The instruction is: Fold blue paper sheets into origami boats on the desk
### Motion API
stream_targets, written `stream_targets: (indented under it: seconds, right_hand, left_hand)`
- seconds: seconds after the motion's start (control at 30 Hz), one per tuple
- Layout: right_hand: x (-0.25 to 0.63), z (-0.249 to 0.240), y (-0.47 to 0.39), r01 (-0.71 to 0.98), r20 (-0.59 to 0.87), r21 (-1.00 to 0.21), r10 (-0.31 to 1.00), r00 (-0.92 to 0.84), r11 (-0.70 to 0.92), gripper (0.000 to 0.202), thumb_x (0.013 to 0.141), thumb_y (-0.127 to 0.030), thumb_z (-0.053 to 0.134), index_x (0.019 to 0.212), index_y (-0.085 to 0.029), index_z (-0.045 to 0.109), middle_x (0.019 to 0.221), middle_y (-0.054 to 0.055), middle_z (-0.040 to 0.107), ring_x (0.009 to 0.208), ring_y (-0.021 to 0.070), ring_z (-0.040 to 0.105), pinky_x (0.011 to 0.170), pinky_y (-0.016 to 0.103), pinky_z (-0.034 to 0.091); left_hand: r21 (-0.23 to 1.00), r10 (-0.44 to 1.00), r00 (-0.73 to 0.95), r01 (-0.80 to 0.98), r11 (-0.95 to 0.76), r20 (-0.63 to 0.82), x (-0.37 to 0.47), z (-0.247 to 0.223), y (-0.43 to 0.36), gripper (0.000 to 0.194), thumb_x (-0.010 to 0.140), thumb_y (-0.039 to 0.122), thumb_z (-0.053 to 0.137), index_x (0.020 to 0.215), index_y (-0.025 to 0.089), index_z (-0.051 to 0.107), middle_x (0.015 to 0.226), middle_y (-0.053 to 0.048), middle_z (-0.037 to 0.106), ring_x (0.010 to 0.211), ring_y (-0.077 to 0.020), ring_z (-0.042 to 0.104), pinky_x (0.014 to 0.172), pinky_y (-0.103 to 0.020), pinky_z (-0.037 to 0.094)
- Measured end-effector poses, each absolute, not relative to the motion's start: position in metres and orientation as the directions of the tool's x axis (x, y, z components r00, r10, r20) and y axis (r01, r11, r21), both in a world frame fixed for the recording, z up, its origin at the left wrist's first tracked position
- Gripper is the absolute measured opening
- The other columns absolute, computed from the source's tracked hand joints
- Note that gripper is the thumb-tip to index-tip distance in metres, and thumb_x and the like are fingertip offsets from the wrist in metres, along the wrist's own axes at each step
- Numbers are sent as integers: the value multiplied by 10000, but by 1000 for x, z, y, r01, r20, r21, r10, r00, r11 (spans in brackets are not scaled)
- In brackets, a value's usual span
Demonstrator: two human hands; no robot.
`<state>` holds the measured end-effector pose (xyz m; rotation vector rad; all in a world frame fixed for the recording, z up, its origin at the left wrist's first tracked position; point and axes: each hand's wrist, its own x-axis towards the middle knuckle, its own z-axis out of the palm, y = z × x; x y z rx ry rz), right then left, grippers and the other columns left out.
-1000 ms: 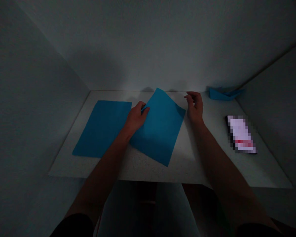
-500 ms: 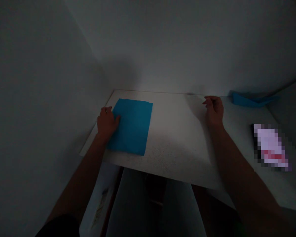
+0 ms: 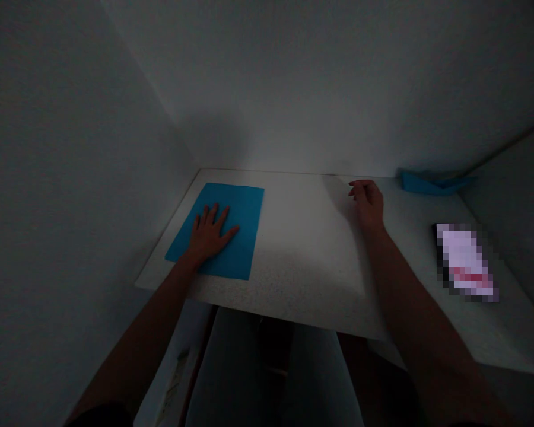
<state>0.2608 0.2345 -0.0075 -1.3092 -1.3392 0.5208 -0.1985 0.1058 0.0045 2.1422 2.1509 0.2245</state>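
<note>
A sheet of blue paper point(image 3: 244, 228) lies flat on the left part of the white table point(image 3: 302, 225). My left hand point(image 3: 209, 234) rests palm down on it with the fingers spread, hiding some of its middle and lower left. To the right, apart from the paper, my right hand point(image 3: 368, 204) is at the far part of the table. Its fingers are loosely bent with their tips a little apart, and nothing shows in them. Just beyond it to the right sits a folded blue paper piece point(image 3: 429, 184), boat-like in shape.
A phone-like device point(image 3: 465, 261) with a pixelated bright screen lies on the right of the table. Walls point(image 3: 285, 107) rise behind and to the left of the table. My legs point(image 3: 231, 367) are below the front edge. The light is dim.
My left hand has moved from the paper's left edge onto its middle, fingers now spread. The paper's offset right edge now looks even. My right hand keeps nearly the same pose; the view has shifted slightly.
</note>
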Motion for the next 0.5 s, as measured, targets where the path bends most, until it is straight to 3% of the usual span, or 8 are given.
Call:
stream_targets:
  seconds: [0.2, 0.27, 0.37, 0.5]
  right_hand:
    - [256, -13, 238, 277, 370, -914, 891, 264, 298, 425, 992, -661, 533, 939, -259, 661, 769, -6, 623, 778, 191, 612, 812, 344, 510]
    - [255, -16, 240, 232, 372, -920, 889, 265, 316, 432, 1001, -664, 534, 935, -258, 665, 756, -6, 611, 763, 189, 595, 792, 335, 498]
    - [252, -19, 240, 158, 339, -939, 894, 292, 304, 412, 1002, -645, 537, 932, -262, 669, 750, -13, 592, 756, 183, 579, 798, 328, 501]
    - [252, -16, 242, -76, 218, -963, 912, 348, 260, 291, 953, -545, 640, 893, -262, 676, 780, 0, 613, 836, 207, 599, 898, 365, 532]
  left_hand:
    - [140, 992, -87, 985, 99, -87, -204, 13, 135, 804, 1019, 696, 452, 1683, 245, 480, 1790, -185, 394, 1689, -487, 257, 1292, -768, 270]
    - [221, 997, -83, 972, 80, 2, -181, 20, 153, 707, 1057, 649, 390, 1603, 236, 567, 1741, -166, 478, 1651, -490, 345, 1268, -771, 315]
    - [375, 958, 164, 894, -246, 237, -108, 43, 178, 548, 1064, 552, 460, 1463, 232, 654, 1559, -155, 654, 1485, -404, 572, 1240, -648, 431]
    - [385, 819, 386, 742, -549, 425, 41, 80, 203, 325, 1036, 432, 585, 1295, 293, 722, 1424, -92, 720, 1337, -324, 644, 1192, -586, 436]
